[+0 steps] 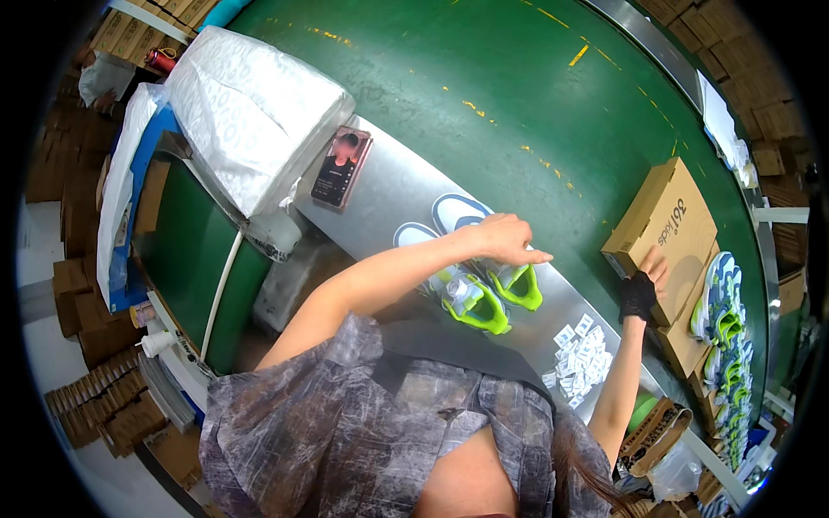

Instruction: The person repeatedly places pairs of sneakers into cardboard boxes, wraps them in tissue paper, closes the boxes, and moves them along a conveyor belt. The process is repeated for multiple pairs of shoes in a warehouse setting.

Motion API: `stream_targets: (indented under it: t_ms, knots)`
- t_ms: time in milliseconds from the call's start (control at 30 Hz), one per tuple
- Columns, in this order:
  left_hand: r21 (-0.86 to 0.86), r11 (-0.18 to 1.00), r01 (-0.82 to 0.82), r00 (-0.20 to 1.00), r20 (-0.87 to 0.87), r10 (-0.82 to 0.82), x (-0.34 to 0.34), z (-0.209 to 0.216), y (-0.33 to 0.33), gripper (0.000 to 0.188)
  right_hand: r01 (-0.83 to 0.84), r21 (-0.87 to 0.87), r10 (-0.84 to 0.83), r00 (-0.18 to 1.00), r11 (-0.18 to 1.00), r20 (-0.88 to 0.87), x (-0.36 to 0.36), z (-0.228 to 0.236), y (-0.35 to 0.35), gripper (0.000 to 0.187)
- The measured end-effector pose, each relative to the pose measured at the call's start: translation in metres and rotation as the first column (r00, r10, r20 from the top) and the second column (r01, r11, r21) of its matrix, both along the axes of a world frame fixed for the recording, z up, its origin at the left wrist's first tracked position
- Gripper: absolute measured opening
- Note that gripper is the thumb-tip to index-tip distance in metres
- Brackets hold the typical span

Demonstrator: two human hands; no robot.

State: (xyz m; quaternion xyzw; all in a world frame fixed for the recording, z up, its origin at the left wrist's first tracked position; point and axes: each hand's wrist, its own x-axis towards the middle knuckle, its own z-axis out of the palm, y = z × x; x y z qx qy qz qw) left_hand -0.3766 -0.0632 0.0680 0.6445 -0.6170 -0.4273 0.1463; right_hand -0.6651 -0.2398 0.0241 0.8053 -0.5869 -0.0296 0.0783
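Note:
A pair of white, blue and lime-green sneakers (473, 307) rests on the metal table strip in front of me, toes pointing away. My left hand (508, 240) is above the right-hand shoe of the pair, fingers curled and pressed together; whatever they hold, if anything, is hidden. To the right, my right hand (649, 285), in a black fingerless glove, lies with fingers apart against the near side of a brown cardboard shoebox (663, 216). Between the hands, closer to my body, spreads a pile of small white packets (582, 361).
More sneakers (730, 345) stand in a row along the right edge, beside stacked boxes. A phone (342, 168) lies at the left end of the metal strip, next to a large white wrapped bundle (250, 108). The green conveyor belt (484, 78) stretches beyond.

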Motion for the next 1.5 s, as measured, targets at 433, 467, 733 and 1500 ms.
stream_targets:
  t_ms: [433, 467, 733, 1500]
  knots:
    - [-0.703, 0.71, 0.04, 0.979, 0.17, 0.113, -0.016, 0.007, -0.016, 0.06, -0.064, 0.288, -0.293, -0.316, 0.955, 0.902, -0.018, 0.07, 0.08, 0.05]
    - [-0.567, 0.821, 0.056, 0.96, 0.258, 0.112, -0.002, -0.003, -0.011, 0.055, -0.063, 0.385, -0.367, -0.472, 0.921, 0.802, -0.024, 0.071, 0.081, 0.05]
    - [-0.626, 0.778, -0.057, 0.938, 0.233, 0.257, 0.095, -0.035, 0.018, 0.032, 0.067, 0.016, -0.067, 0.91, 0.998, 0.408, -0.047, -0.077, 0.193, 0.056]
    - [-0.578, 0.424, -0.697, 0.267, 0.34, 0.902, 0.375, -0.049, 0.261, 0.023, -0.535, 0.121, 0.345, 0.685, 0.836, 0.641, 0.204, 0.021, 0.131, 0.048]
